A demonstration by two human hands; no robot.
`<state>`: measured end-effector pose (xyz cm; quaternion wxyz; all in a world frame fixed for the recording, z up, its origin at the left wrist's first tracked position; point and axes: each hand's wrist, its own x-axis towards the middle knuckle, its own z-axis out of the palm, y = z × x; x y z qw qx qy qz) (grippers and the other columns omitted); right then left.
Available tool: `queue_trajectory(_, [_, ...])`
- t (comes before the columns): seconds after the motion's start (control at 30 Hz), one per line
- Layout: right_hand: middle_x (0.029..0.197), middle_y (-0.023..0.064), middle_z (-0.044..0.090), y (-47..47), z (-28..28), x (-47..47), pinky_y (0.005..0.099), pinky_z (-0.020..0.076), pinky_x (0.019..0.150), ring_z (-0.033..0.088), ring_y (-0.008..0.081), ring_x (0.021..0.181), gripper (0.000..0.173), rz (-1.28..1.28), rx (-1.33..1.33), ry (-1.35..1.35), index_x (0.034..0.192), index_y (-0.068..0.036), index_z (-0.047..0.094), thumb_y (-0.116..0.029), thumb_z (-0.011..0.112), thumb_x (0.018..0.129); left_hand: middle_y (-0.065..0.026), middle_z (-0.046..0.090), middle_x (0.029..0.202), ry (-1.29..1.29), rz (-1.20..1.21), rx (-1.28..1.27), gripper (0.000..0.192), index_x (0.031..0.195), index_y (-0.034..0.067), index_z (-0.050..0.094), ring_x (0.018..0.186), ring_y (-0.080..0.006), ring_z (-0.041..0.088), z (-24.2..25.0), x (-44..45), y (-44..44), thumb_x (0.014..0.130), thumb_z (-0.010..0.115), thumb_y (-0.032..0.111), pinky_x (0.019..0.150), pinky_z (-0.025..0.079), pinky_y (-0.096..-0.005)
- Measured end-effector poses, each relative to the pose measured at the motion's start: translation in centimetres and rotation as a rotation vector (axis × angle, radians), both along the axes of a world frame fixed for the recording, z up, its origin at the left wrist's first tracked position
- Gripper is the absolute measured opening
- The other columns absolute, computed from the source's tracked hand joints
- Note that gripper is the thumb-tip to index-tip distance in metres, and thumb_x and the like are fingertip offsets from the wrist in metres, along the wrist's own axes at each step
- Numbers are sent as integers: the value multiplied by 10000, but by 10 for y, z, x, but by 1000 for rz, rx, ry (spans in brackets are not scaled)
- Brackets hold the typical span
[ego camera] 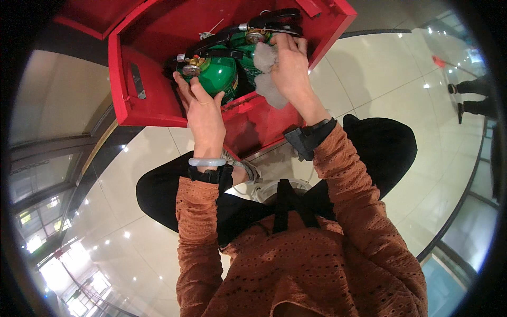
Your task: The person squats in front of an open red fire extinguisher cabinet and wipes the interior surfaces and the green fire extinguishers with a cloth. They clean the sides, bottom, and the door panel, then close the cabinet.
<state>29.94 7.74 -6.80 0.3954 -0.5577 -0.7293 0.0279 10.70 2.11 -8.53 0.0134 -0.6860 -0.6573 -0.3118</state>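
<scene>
Two green fire extinguishers with black handles and hoses stand in an open red box. My left hand (204, 111) lies against the near side of the left extinguisher (222, 71), its fingers at the left below the round gauge and its thumb at the right. In my right hand (291, 65) is a grey cloth (267, 85), pressed up to the right extinguisher (246, 49) near its valve. The hand and cloth cover part of that cylinder. The lower bodies of both extinguishers are hidden inside the red box (148, 109).
A raised red lid (91, 18) adjoins the box at the upper left. Between my knees stands a pale, translucent bucket (261, 192). Glossy tiles (380, 79) cover the floor. A person's legs (475, 97) and a red-ended pole (439, 61) are at the far right.
</scene>
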Motion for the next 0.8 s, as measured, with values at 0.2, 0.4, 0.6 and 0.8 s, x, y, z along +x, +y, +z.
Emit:
queue_trajectory(0.2, [1215, 187, 592, -27, -8, -20, 425, 481, 846, 537, 349, 1042, 267, 20, 132, -261, 1026, -19, 579, -181, 671, 835, -369, 176, 1548, 8, 6, 7, 694, 1303, -17, 326, 1360, -566, 335, 0, 0, 0, 796, 793, 68, 1086, 413, -560])
queue_trajectory(0.4, [1241, 123, 618, -23, -4, -10, 440, 468, 905, 523, 345, 1099, 326, 41, 144, -148, 1116, -10, 608, -134, 703, 831, -360, 168, 1556, -9, -11, 2, 702, 1318, -13, 323, 1357, -566, 339, 0, -1, 0, 800, 789, 71, 1087, 408, -562])
queue_trajectory(0.6, [1174, 94, 632, -17, -6, -18, 426, 487, 836, 555, 324, 1060, 212, -38, 213, -161, 1016, -48, 622, -191, 674, 867, -383, 191, 1535, 30, -18, -5, 694, 1338, -36, 314, 1358, -564, 339, 0, -2, -2, 825, 770, 65, 1078, 425, -534])
queue_trajectory(0.8, [1248, 147, 615, -22, -17, -16, 441, 459, 881, 552, 357, 1107, 319, -9, 166, -132, 1100, -6, 613, -39, 637, 783, -338, 124, 1582, -26, -30, -16, 688, 1372, -7, 322, 1348, -594, 323, 1, -2, -4, 831, 744, 45, 1092, 404, -562])
